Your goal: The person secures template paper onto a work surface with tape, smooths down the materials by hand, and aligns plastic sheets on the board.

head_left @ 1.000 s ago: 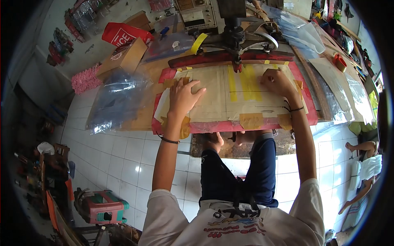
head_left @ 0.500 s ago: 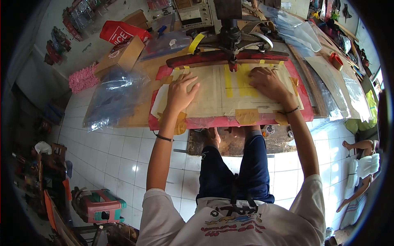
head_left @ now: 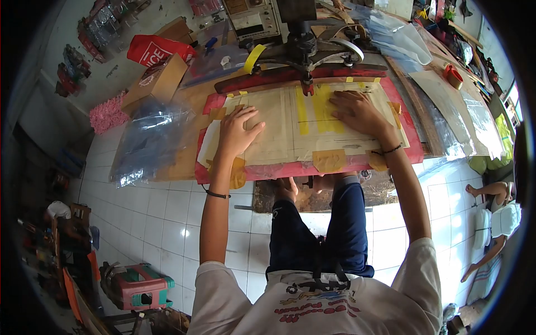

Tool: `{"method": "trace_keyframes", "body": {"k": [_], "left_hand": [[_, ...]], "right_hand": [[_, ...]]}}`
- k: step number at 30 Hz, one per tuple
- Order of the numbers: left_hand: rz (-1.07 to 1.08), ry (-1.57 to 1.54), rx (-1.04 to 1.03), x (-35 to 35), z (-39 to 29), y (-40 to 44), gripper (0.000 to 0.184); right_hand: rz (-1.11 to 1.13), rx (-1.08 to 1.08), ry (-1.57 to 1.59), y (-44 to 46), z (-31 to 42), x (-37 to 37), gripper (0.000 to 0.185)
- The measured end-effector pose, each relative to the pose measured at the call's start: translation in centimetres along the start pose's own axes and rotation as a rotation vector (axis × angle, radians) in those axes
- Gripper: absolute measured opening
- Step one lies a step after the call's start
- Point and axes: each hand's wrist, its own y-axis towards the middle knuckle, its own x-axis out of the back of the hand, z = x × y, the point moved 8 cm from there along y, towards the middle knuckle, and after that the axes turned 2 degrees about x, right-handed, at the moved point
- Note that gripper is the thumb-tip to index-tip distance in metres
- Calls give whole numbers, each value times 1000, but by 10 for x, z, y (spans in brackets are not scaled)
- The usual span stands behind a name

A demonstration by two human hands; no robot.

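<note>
My left hand (head_left: 237,132) lies on the left part of a flat tan sheet (head_left: 272,120), its fingers stretched forward and the thumb apart. My right hand (head_left: 359,113) rests palm down over the sheet's right part, fingers spread beside the yellow tape strips (head_left: 310,111). The sheet sits on a board with a red border (head_left: 285,169), and brown tape patches (head_left: 329,161) hold down its near edge. Just beyond both hands, the long red bar (head_left: 262,82) of a press crosses the board's far edge. Neither hand grips anything.
The press's dark column (head_left: 304,14) rises at the back beside a control box (head_left: 250,22) with a dial. Clear plastic sheets (head_left: 151,137) and a cardboard box (head_left: 156,84) are left. A red tape roll (head_left: 453,76) lies right. Another person (head_left: 497,223) sits far right.
The view has shifted slightly, so the board appears further left. My left hand has slid a little toward me on the sheet; my right hand stays about where it was.
</note>
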Motion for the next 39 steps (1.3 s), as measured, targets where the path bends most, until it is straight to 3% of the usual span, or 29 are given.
{"method": "trace_keyframes", "body": {"k": [11,14,17,21,22,27,28,30,31,32,33,34,35,36,38,39], "left_hand": [[-8,13,-2,0,0,-2,40],[44,-127,19,0,5,1,36],[-6,-350,37,7,3,-11,34],[-61,143,-20,27,-46,-73,37],[-92,172,-12,28,-49,-89,39],[-312,304,74,5,-48,-162,45],[-363,313,93,-7,-44,-175,49],[-414,132,182,-38,-42,-198,55],[-445,40,219,-56,-44,-208,58],[-350,-35,263,-84,-48,-218,60],[-252,-108,302,-115,-53,-232,61],[-106,-236,255,-149,-63,-246,61],[22,-168,254,-185,-70,-271,57],[605,55,153,-243,-77,-300,54],[1060,235,70,-285,-60,-346,48],[943,171,102,-288,-52,-347,45]], "right_hand": [[10,-25,-26,0,2,2,37],[47,-23,61,1,-4,-4,38],[97,-184,-91,-1,10,10,38],[-42,-204,-156,-57,38,29,34],[-36,-220,-130,-77,44,28,34],[-493,-329,-357,-176,94,10,42],[-578,-369,-229,-195,98,-7,46],[-489,-627,271,-246,78,-99,45],[-424,-716,376,-283,74,-171,36],[135,-662,385,-280,98,-214,29],[397,-108,-149,-270,152,-219,27],[784,-57,-72,-271,163,-250,29],[1173,-7,22,-287,176,-271,30],[1183,18,12,-290,177,-280,31],[1186,43,-4,-304,173,-314,30],[1180,40,-7,-309,170,-332,30]]}}
